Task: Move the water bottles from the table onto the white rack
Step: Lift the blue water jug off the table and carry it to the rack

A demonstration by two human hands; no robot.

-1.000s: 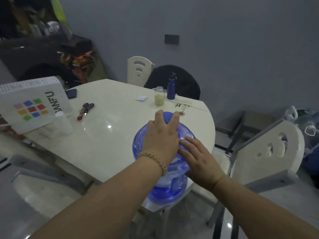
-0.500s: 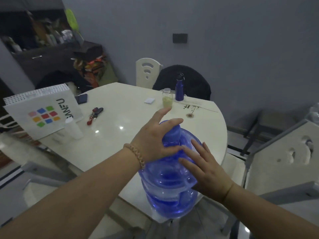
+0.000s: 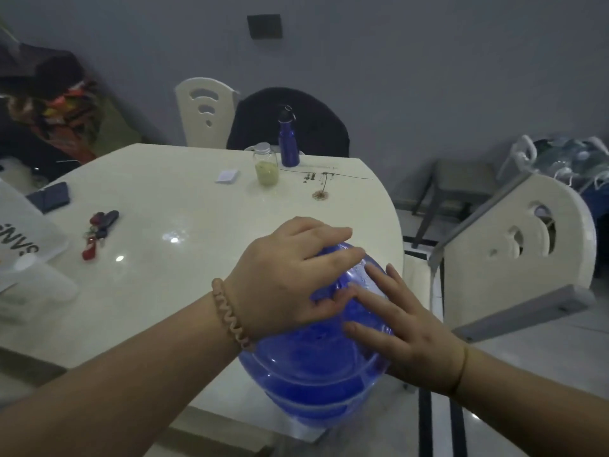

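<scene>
Head view looks down on both hands set on a large blue water bottle (image 3: 313, 374), which stands at the near edge of the pale desk (image 3: 184, 206). The left hand (image 3: 286, 282) covers the bottle's top, fingers curled over its shoulder and thumb tucked against the near side, so the neck is hidden beneath the palm. A beaded bracelet (image 3: 230, 315) circles that wrist. The right hand (image 3: 405, 331) lies flat against the bottle's right side with its fingers straight and spread, fingertips close to the left thumb. Whether the bottle's base rests fully on the desk cannot be told.

Beyond the left hand, toward the far edge, stand a glass jar (image 3: 266, 166) with pale green contents and, just behind it, a small blue metal bottle (image 3: 288, 143). A white card (image 3: 227, 176) lies beside the jar. Out past the left forearm lie a bunch of keys (image 3: 99, 232) and a dark flat case (image 3: 49, 197). A white chair (image 3: 527, 249) stands to the right of the right hand.
</scene>
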